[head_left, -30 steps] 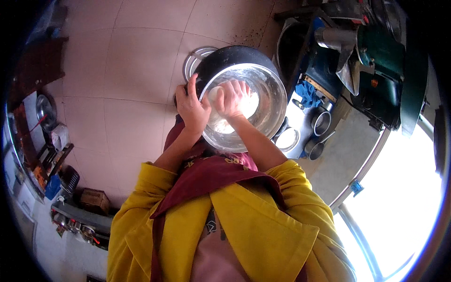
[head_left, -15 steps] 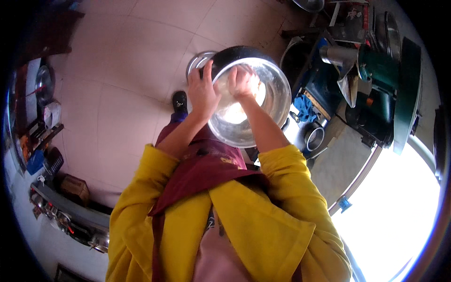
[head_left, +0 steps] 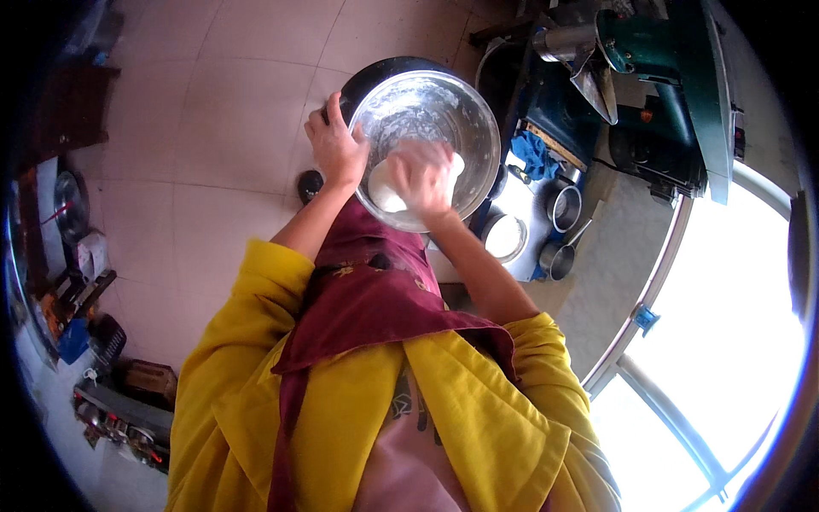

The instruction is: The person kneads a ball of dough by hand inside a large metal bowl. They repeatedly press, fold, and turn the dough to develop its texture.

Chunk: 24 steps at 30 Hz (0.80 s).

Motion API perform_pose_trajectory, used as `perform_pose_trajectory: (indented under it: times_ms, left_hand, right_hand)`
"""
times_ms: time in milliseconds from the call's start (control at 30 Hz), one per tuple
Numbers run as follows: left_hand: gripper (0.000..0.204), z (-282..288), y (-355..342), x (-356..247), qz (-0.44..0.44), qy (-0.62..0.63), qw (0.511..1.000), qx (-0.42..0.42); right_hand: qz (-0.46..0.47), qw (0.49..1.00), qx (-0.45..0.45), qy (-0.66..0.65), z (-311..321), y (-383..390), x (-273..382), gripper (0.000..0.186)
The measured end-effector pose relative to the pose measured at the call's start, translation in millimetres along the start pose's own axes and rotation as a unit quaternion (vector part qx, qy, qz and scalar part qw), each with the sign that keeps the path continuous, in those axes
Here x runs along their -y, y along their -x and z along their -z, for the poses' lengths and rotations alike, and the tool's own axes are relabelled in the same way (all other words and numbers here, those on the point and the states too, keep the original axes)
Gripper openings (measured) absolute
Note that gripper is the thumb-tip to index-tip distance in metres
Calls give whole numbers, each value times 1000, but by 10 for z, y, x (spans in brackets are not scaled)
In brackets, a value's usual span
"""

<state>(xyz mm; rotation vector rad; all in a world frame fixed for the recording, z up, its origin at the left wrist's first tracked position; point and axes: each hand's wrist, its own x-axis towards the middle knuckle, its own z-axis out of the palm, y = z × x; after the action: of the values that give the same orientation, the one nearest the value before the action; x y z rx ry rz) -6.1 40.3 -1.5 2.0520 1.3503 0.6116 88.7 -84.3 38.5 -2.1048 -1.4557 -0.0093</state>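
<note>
A shiny metal bowl (head_left: 479, 128), its inside streaked with flour, is in front of my maroon apron. In its near part lies a lump of white dough (head_left: 386, 194). My left hand (head_left: 339, 154) grips the bowl's left rim, thumb toward the inside and fingers at the outside. Down in the bowl, my right hand (head_left: 422, 177) presses on the dough with its fingers bent over it; motion smears the fingers. Behind the bowl shows the edge of a black round thing (head_left: 367, 78), mostly hidden.
To the right are a small pot (head_left: 563, 207), a saucepan (head_left: 557, 259), a white-filled round container (head_left: 504, 236) and a blue cloth (head_left: 535, 157). A green machine (head_left: 657, 51) with a metal spout stands at far right. Pink tiles (head_left: 230, 111) cover the floor.
The bowl appears further left and higher in view as the view shifts. My right hand has come nearer to me with the dough, baring the bowl's far inside.
</note>
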Motion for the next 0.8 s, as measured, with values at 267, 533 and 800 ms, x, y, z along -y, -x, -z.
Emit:
perform_pose_trajectory:
  times_ms: [267,533,800]
  left_hand:
    - [71,78,-14,20,-25,-35,999,-3]
    - [72,42,-79,49,-25,-11,999,20]
    - [71,46,-98,-4,-40,-32,999,1]
  right_hand:
    - [6,998,-55,14,-448,-217,-89,23]
    - [20,999,38,-14,-807,-747,-481,12]
    - [42,999,5,-22,-886,-833,-573,20]
